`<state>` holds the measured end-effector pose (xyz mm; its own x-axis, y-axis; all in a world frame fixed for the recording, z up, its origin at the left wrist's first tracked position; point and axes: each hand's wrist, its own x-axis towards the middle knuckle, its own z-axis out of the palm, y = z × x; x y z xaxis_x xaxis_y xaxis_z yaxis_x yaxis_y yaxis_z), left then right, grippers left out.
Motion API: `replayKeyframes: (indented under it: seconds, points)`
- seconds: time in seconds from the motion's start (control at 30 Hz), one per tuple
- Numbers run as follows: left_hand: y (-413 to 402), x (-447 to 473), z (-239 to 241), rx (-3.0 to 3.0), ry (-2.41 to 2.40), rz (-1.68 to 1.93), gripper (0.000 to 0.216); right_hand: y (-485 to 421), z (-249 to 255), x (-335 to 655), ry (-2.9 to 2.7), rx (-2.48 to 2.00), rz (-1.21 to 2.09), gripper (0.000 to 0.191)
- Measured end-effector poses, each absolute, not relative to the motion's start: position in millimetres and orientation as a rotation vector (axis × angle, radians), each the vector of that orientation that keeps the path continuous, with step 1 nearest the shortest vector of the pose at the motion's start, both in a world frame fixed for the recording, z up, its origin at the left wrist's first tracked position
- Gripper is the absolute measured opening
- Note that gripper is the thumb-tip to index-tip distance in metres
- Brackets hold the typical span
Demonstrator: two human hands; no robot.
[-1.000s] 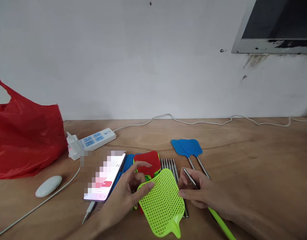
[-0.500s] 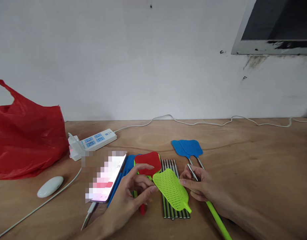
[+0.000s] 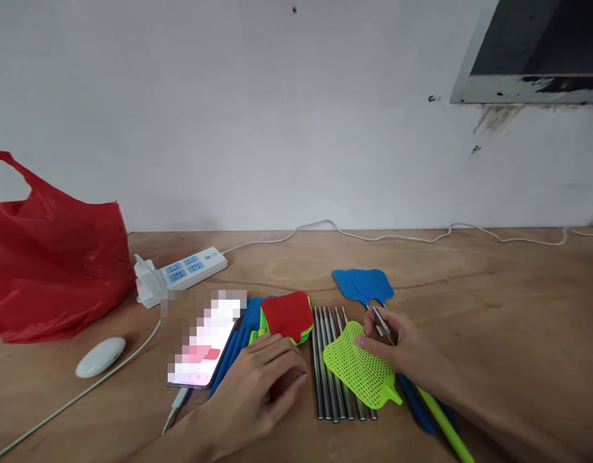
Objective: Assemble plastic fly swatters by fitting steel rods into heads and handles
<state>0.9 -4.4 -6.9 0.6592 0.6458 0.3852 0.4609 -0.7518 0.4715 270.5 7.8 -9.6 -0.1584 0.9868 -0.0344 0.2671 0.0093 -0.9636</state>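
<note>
My right hand (image 3: 397,341) grips a metal rod (image 3: 383,325) with a long lime-green handle (image 3: 444,421). Its thumb also lies on the edge of a loose lime-green fly swatter head (image 3: 359,366), tilted above a row of metal rods (image 3: 328,360). My left hand (image 3: 262,392) hovers low beside the rods, fingers loosely curled, fingertips and thumb apart, with nothing visible between them. Just beyond it lies a stack of swatter heads, a red one (image 3: 287,315) on top. Blue handles (image 3: 229,354) lie left of that hand, partly covered.
Two blue fly swatters (image 3: 368,286) lie behind my right hand, their handles passing under it. Left are a phone (image 3: 212,341) on a cable, a white mouse (image 3: 101,357), a power strip (image 3: 193,270) and a red plastic bag (image 3: 60,270). A white cord runs along the wall.
The lime-green swatter head has moved right, away from my left hand, which has let go of it. My right hand has shifted slightly right, still holding the rod. More of the metal rods show.
</note>
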Motion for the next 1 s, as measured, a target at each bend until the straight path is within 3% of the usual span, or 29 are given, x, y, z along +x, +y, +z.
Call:
replayKeyframes:
  seconds: [0.2, 0.5, 0.7, 1.0]
  points:
    - [-5, 3, -4, 2.617, 0.877, 0.674, 0.014, 12, -13, 286, -1.865, -1.447, 0.847, 0.018]
    - [-4, 4, -2, 2.631, 0.898, 0.567, 0.014, 12, -21, 284, -2.042, -1.585, 0.522, 0.039]
    - [-4, 5, -2, 2.635, 0.914, 0.513, 0.014, 13, -24, 287, -1.960, -1.569, 0.784, 0.044]
    - [-5, 3, -3, 2.444, 0.953, 0.629, 0.015, 18, -17, 286, -1.432, -1.232, 1.560, 0.043]
